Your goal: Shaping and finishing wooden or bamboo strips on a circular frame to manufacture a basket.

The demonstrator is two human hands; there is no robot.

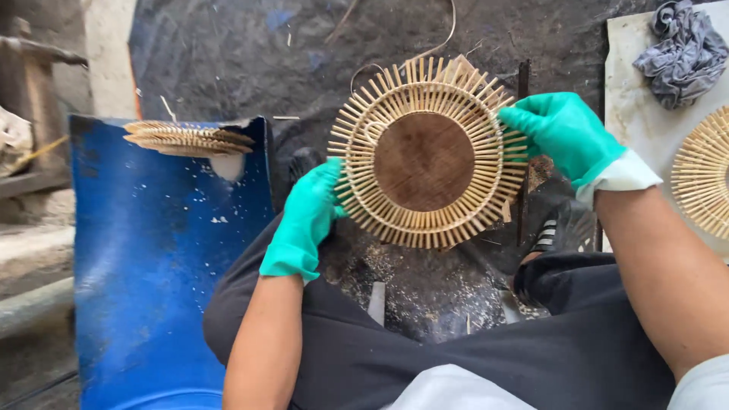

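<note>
A seated person looks down at their lap over a dark, dust-strewn floor (pixel 228 53). Well to the left of the fingers stands a large blue plastic drum (pixel 152 266), cut open, with a finished-looking sunburst disc of bamboo sticks (pixel 186 139) resting on its top edge. Far right of the fingers, a pale board (pixel 638 99) carries a crumpled grey cloth (pixel 683 49) and part of another bamboo sunburst (pixel 702 173). Between the fingers, held up over the knees, is a round bamboo frame (pixel 427 152): a dark wooden centre ringed by short radiating sticks bound between hoops. The left hand (pixel 307 220), in a green glove, pinches the frame's lower left rim, fingers pressed together. The right hand (pixel 566 133), also gloved, grips the upper right rim, fingers curled over the stick ends. The ring of sticks appears complete all round, so the weaving seems largely done; a loose strand curls at the upper left, suggesting trimming or finishing remains.
</note>
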